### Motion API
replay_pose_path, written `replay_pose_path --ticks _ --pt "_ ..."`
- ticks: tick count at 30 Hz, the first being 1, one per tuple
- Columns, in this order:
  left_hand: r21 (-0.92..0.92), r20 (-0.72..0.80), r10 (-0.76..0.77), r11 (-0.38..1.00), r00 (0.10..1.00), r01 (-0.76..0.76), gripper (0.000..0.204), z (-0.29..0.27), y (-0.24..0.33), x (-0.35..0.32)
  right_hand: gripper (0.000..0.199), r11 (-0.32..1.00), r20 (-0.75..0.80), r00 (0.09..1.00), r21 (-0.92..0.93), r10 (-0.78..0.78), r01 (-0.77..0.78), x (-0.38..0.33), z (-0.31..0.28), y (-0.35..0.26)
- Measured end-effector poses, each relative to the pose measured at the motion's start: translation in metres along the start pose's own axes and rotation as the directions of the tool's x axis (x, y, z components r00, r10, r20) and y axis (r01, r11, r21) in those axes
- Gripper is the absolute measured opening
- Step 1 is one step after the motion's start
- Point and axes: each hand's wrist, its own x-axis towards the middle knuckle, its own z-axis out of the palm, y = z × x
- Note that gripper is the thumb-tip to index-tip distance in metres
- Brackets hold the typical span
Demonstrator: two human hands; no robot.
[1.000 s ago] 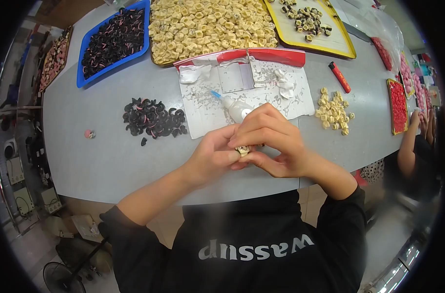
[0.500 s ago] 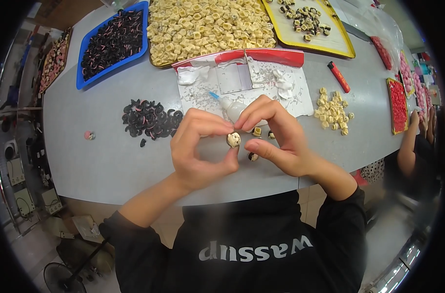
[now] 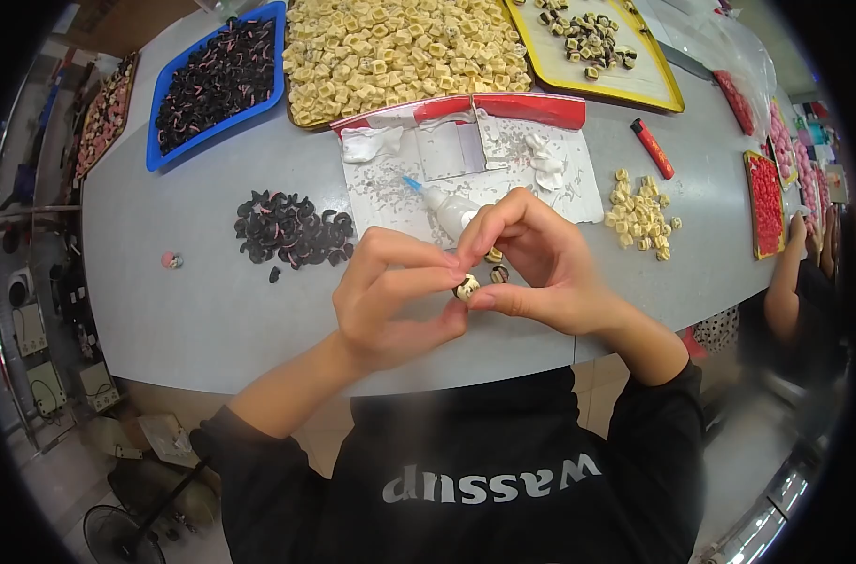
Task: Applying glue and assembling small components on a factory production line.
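My left hand (image 3: 390,296) and my right hand (image 3: 531,258) meet above the near edge of the grey table (image 3: 193,310). Together their fingertips pinch a small cream-and-black bead-like piece (image 3: 466,286). Two similar small pieces (image 3: 497,265) lie on the table just behind my fingers. A glue bottle with a blue tip (image 3: 444,205) lies on the white sheet (image 3: 475,174) right behind my hands. A pile of black curved pieces (image 3: 292,230) sits to the left, a pile of cream pieces (image 3: 639,214) to the right.
At the back stand a blue tray of dark pieces (image 3: 217,80), a big tray of cream pieces (image 3: 400,52) and a yellow tray (image 3: 592,47). A red lighter (image 3: 653,148), a red tray (image 3: 766,202) and another person's arm (image 3: 785,291) are on the right.
My hands have risen from the table and drawn slightly apart. The small piece, hidden under my fingers at first, now shows between the fingertips of both hands.
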Motion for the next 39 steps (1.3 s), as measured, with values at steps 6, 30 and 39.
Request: replay_pose_path --ticks 6,30,39 --pt "-0.078 -0.072 -0.030 0.997 0.997 0.025 0.046 0.003 0.005 0.001 0.037 0.999 0.028 0.999 0.033 0.018 -0.019 0.000 -0.001 -0.003" --pt "-0.049 0.001 -0.043 0.998 0.999 0.043 0.040 0.000 0.005 0.002 0.034 0.998 0.071 0.997 -0.058 0.040 -0.036 -0.001 0.000 -0.006" --pt "-0.677 0.341 -0.501 0.457 0.795 0.578 0.028 -0.002 -0.005 -0.002 0.030 0.802 0.051 0.978 -0.565 -0.200 0.194 0.004 -0.008 -0.014"
